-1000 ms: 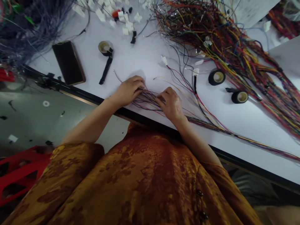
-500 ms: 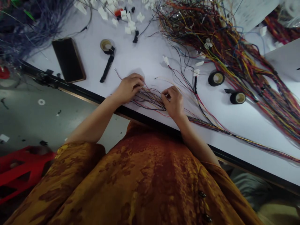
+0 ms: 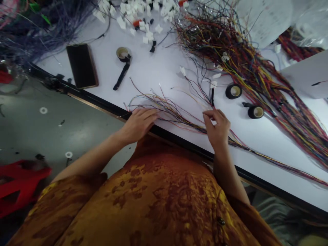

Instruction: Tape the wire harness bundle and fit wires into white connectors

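My left hand lies palm down at the table's front edge, fingers stretched out over the near side of a fanned bundle of thin wires. Its fingers touch the lower wires. Further right, my right hand is closed, thumb and forefinger bent together above the bundle. What is between those fingertips is too small to make out. Under this hand the bundle narrows into a long wire harness running off to the right. A white connector with red and black wires lies behind the bundle.
A phone and a tape roll with a loose black strip lie left. Two black tape rolls, one nearer the back and one closer, sit right. Behind are white connectors and a large wire heap.
My right hand has slid right along the bundle. My left hand has dropped toward the table edge and flattened, and the wire ends now fan out in the open behind it.
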Demonstrator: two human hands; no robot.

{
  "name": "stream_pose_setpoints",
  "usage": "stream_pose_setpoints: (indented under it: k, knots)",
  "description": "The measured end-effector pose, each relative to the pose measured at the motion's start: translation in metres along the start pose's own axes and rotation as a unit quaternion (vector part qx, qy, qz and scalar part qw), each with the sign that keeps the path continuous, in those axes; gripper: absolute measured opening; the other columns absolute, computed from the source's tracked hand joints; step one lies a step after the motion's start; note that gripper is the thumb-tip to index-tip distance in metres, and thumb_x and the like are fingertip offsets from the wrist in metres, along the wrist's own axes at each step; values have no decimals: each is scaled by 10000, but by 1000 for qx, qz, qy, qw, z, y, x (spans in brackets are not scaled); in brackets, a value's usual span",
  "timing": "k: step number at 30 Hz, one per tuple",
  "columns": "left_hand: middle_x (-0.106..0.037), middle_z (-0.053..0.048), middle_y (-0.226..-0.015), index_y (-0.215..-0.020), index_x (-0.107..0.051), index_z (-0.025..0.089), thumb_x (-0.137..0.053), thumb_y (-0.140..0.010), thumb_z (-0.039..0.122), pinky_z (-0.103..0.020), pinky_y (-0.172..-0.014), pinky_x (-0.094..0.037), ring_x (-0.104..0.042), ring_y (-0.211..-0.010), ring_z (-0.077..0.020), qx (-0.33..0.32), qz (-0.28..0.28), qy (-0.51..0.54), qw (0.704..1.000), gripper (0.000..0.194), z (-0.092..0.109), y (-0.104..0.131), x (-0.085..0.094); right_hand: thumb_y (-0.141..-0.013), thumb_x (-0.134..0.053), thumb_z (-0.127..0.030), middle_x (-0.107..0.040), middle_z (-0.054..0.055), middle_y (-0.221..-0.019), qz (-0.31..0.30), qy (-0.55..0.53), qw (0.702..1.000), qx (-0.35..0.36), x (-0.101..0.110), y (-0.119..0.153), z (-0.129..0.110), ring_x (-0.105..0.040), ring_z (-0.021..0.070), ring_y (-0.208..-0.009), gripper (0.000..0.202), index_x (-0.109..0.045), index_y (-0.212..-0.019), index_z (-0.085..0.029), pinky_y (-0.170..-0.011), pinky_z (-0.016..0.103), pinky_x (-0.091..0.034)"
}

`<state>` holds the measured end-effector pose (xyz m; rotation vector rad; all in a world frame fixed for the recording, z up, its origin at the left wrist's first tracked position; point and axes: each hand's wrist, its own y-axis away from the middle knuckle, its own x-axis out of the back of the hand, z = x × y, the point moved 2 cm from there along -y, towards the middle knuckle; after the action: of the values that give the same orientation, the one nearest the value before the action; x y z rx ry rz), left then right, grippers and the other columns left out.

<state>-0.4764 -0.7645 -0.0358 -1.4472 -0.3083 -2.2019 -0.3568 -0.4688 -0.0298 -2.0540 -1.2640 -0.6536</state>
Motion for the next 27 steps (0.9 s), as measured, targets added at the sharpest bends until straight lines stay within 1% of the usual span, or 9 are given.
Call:
stream_pose_setpoints:
  k: [2, 5, 9, 11, 14, 17, 20, 23, 27]
  knots:
    - [-605, -126, -1408, -1322, -613, 183, -450, -988, 233, -475, -1048, -441, -557, -1282, -296, 11, -17, -35, 999, 375, 7, 16, -15, -917, -585, -245, -697, 33, -849, 6, 38, 999, -25, 19, 21, 9, -638, 165, -770, 125, -700, -886, -205, -739, 306, -497]
    - [-598, -118, -1421, -1342, -609, 199, -487, -979, 243, -460, -1048, -428, -541, -1305, -299, 46, -3, -59, 997, 386, 10, 31, -29, -917, -594, -281, -703, 47, -860, 2, 111, 992, -63, 40, 52, 27, -642, 180, -755, 148, -718, -910, -200, -724, 318, -489]
    - [-631, -116, -1374, -1273, -645, 197, -520, -972, 283, -452, -1033, -428, -558, -1269, -295, 63, 24, -58, 996, 337, 14, 32, -29, -924, -577, -309, -707, 75, -882, 1, 180, 981, -66, 52, 83, 49, -645, 227, -821, 192, -724, -903, -185, -791, 375, -494]
    - [-654, -127, -1329, -1231, -658, 182, -513, -977, 300, -458, -1020, -434, -583, -1216, -293, 62, 36, -50, 996, 316, 17, 23, -24, -925, -578, -314, -709, 86, -912, -2, 199, 978, -56, 52, 92, 55, -641, 248, -881, 201, -728, -908, -181, -851, 411, -487]
    - [-657, -138, -1302, -1220, -652, 160, -450, -995, 267, -450, -1019, -443, -593, -1180, -273, 56, 41, -22, 997, 321, 17, -1, -17, -927, -581, -322, -708, 95, -962, -5, 209, 976, -54, 50, 99, 58, -637, 262, -948, 211, -736, -948, -181, -900, 438, -471]
    - [-683, -128, -1222, -1186, -664, 164, -398, -998, 226, -442, -1001, -457, -603, -1130, -260, 38, 15, -17, 999, 332, 11, -29, -13, -929, -584, -326, -706, 93, -973, 1, 208, 977, -52, 48, 101, 57, -635, 262, -966, 213, -737, -968, -184, -908, 434, -463]
    - [-716, -112, -1051, -1082, -698, 174, -423, -996, 257, -445, -948, -468, -619, -1049, -274, 11, -15, -60, 998, 300, 5, -50, -12, -931, -580, -324, -701, 88, -972, 11, 201, 978, -48, 47, 102, 55, -632, 254, -964, 204, -734, -953, -191, -913, 423, -456]
    - [-715, -97, -965, -1006, -709, 171, -448, -992, 261, -428, -916, -474, -635, -992, -271, -20, -39, -93, 995, 276, 2, -61, -12, -939, -564, -331, -694, 85, -969, 25, 194, 979, -53, 47, 105, 54, -625, 249, -963, 213, -731, -945, -200, -905, 411, -454]
    - [-699, -98, -955, -986, -711, 170, -430, -984, 199, -394, -829, -492, -656, -908, -255, -49, -84, -129, 987, 282, 2, -68, -12, -944, -549, -333, -697, 82, -973, 26, 187, 980, -67, 47, 108, 54, -622, 244, -962, 221, -730, -940, -206, -897, 403, -450]
